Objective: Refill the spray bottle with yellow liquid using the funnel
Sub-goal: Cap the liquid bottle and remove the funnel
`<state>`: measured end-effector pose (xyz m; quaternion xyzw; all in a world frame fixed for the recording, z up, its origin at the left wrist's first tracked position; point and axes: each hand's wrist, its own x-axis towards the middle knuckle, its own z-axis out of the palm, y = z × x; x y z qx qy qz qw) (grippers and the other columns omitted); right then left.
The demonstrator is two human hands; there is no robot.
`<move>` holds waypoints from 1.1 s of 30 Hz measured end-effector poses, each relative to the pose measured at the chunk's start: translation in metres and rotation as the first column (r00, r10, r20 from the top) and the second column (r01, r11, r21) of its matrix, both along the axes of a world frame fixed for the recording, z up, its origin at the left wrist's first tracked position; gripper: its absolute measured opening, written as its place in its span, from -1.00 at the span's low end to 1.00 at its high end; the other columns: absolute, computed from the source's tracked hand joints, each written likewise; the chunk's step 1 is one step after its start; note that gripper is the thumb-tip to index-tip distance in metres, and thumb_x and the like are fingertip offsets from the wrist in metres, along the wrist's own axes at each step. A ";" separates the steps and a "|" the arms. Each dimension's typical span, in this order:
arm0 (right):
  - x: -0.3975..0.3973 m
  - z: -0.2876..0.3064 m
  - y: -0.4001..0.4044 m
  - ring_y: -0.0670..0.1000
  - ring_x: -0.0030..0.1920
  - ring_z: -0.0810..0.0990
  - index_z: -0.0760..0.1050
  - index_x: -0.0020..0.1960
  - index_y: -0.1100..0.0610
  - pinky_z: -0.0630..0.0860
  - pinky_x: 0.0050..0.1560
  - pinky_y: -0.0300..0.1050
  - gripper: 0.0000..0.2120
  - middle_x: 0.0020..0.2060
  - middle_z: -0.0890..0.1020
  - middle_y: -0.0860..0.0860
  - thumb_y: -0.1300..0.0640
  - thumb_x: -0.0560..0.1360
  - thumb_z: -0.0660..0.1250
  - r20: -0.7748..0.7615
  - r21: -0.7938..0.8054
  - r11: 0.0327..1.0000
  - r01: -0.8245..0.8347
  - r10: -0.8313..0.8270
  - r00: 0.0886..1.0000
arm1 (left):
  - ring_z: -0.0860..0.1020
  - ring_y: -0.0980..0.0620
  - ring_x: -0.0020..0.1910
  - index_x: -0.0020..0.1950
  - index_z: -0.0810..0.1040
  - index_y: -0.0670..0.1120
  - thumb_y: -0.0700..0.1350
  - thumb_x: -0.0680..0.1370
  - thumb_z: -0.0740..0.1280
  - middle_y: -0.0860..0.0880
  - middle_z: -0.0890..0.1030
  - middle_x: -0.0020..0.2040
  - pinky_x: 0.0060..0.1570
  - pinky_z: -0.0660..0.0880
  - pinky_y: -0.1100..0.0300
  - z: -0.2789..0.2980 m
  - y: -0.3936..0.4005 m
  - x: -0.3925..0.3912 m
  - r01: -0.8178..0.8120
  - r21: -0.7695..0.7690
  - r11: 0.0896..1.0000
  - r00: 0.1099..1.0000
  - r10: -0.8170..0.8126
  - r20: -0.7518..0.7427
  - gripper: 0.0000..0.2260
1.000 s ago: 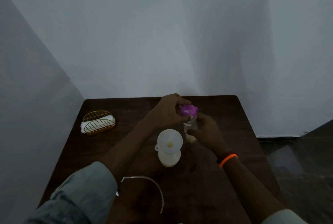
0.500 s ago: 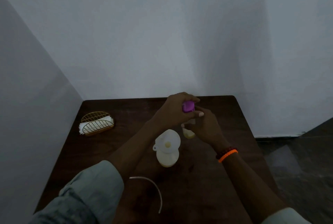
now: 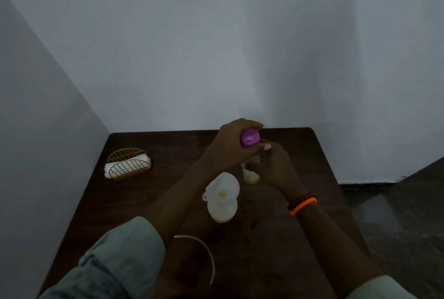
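Note:
A small clear bottle (image 3: 250, 175) with yellow liquid at its bottom stands on the dark wooden table (image 3: 149, 202). My right hand (image 3: 274, 166) is wrapped round its body. My left hand (image 3: 230, 147) grips the purple cap (image 3: 250, 138) on top of that bottle. Nearer to me stands a white bottle (image 3: 222, 211) with yellowish liquid, and a white funnel (image 3: 224, 190) sits in its mouth. Neither hand touches the funnel.
A gold wire holder with white napkins (image 3: 128, 165) stands at the table's left. A thin white curved tube (image 3: 204, 253) lies on the table near my left sleeve. White walls close the far and left sides; the floor drops off on the right.
My left hand has closed further over the purple cap and turned on it. The right hand has stayed round the small bottle. The view has shifted slightly.

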<state>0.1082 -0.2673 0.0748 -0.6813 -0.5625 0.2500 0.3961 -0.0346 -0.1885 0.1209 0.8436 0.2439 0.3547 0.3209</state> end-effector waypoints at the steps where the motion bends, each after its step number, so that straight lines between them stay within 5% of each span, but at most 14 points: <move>1: -0.001 0.001 0.001 -0.14 -0.03 0.67 0.60 0.09 0.05 0.64 0.05 0.04 -0.63 -0.06 0.70 -0.08 0.05 0.32 0.56 -0.002 0.003 1.000 0.000 0.000 1.000 | 0.60 0.03 0.12 0.27 0.57 -0.18 -0.05 0.40 0.59 -0.10 0.65 0.16 0.13 0.59 0.15 0.001 0.001 0.001 0.002 -0.004 1.000 1.000 -0.002 0.000 -0.50; 5: 0.008 0.006 0.000 -0.16 0.02 0.66 0.59 0.16 0.04 0.63 0.10 0.00 -0.60 0.00 0.69 -0.09 0.09 0.34 0.56 -0.053 0.024 1.000 0.020 -0.019 0.998 | 0.58 0.07 0.15 0.33 0.53 -0.17 -0.05 0.39 0.59 -0.09 0.61 0.22 0.09 0.59 0.29 0.003 0.007 -0.008 -0.049 -0.030 0.998 0.999 0.049 0.021 -0.44; 10: 0.019 0.009 -0.003 -0.06 0.03 0.66 0.60 0.17 0.09 0.61 0.11 0.08 -0.57 0.01 0.70 -0.02 0.12 0.33 0.58 -0.029 0.039 0.997 0.074 -0.072 0.997 | 0.65 0.06 0.11 0.32 0.56 -0.23 -0.15 0.53 0.46 -0.13 0.68 0.15 0.13 0.60 0.20 0.001 0.004 -0.012 -0.078 0.004 0.997 0.995 0.077 0.061 -0.62; 14: 0.008 0.011 -0.001 -0.09 -0.02 0.66 0.60 0.13 0.08 0.63 0.05 0.06 -0.62 -0.04 0.69 -0.05 0.12 0.34 0.57 -0.018 0.039 0.999 0.015 -0.014 1.000 | 0.60 0.05 0.16 0.33 0.54 -0.22 -0.03 0.45 0.54 -0.13 0.65 0.20 0.15 0.55 0.31 0.002 -0.006 0.001 -0.063 0.000 0.998 0.997 0.063 0.054 -0.48; 24: 0.013 0.015 -0.002 -0.19 0.01 0.64 0.60 0.17 -0.02 0.62 0.09 0.05 -0.57 -0.02 0.68 -0.14 0.03 0.33 0.57 0.003 0.078 0.996 0.039 -0.040 0.999 | 0.60 0.00 0.11 0.28 0.56 -0.22 -0.07 0.37 0.61 -0.13 0.60 0.17 0.07 0.61 0.09 0.001 -0.002 -0.015 -0.199 0.023 0.980 0.975 0.196 0.105 -0.46; 28: 0.005 0.018 0.006 -0.13 0.01 0.64 0.58 0.14 -0.03 0.61 0.07 0.06 -0.55 -0.03 0.67 -0.14 -0.14 0.29 0.49 0.039 0.062 0.997 0.043 -0.045 0.998 | 0.64 0.06 0.02 0.21 0.61 -0.23 0.00 0.34 0.63 -0.11 0.68 0.07 0.06 0.59 0.23 0.001 -0.014 -0.011 -0.273 -0.009 0.962 0.952 0.272 0.141 -0.46; 33: -0.006 0.016 0.018 -0.38 -0.07 0.55 0.58 0.12 -0.05 0.42 -0.12 -0.48 -0.62 -0.16 0.57 -0.31 -0.01 0.34 0.56 0.118 0.107 0.994 0.013 -0.026 0.993 | 0.65 0.02 -0.08 0.10 0.66 -0.21 0.03 0.36 0.61 -0.10 0.70 -0.04 -0.04 0.61 0.20 0.007 -0.012 -0.014 -0.399 -0.033 0.917 0.904 0.399 0.155 -0.55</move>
